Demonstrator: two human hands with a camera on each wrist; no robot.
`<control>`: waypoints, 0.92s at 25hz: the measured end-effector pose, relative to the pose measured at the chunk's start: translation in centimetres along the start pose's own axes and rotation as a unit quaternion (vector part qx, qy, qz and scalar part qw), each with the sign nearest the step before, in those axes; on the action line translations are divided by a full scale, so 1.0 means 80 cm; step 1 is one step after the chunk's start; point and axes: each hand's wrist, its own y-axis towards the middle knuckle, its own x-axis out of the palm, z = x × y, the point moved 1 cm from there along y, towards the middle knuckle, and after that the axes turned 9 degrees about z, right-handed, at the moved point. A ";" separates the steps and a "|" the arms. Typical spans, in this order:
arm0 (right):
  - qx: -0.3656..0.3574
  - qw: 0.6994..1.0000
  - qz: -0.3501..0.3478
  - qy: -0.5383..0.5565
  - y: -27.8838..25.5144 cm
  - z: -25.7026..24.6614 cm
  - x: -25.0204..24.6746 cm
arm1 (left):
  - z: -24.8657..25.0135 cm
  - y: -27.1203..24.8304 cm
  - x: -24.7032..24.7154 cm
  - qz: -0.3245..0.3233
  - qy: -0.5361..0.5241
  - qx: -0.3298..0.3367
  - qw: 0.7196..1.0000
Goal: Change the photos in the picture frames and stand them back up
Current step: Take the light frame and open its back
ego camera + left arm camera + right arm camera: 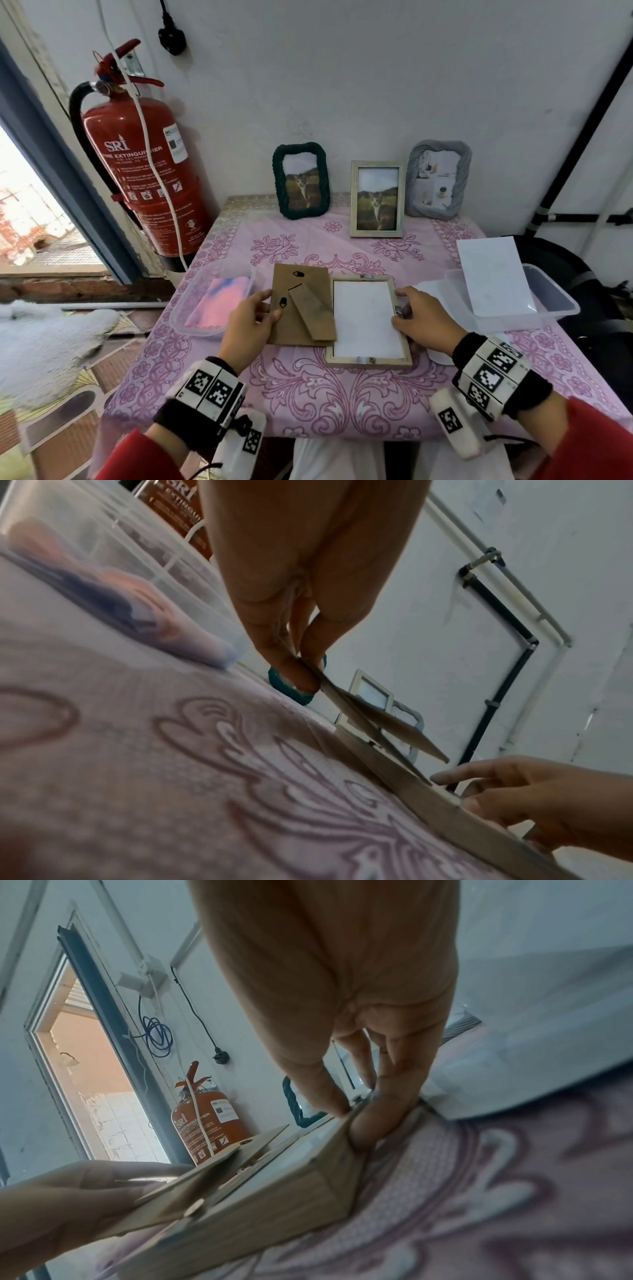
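A light wooden picture frame [370,361] lies face down at the table's middle, with a white photo back [364,318] showing inside it. My left hand [270,305] pinches the left edge of the brown backing board [301,329], whose stand flap sticks up; the board is tilted, with its right edge over the frame. The left wrist view shows the pinch of my left hand [308,674] on the board [377,723]. My right hand [397,306] grips the frame's right rail, with thumb on top and fingers along the side [363,1123].
Three frames stand at the back wall: a dark green one [301,181], a wooden one [376,198], and a grey one [438,178]. A clear tub [219,301] of pink photos sits left, another tub [555,301] with a white sheet right. A fire extinguisher [147,171] stands left.
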 end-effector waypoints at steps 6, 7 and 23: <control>0.004 1.000 -0.002 0.021 -0.006 -0.001 -0.004 | -0.006 -0.003 -0.008 -0.003 0.059 -0.006 0.998; 0.004 1.000 -0.001 0.023 -0.007 -0.002 -0.004 | -0.005 -0.004 -0.009 -0.006 0.071 -0.007 0.997; 0.024 0.997 -0.001 0.077 -0.005 0.007 -0.002 | 0.090 0.005 0.052 -0.250 0.220 0.182 0.925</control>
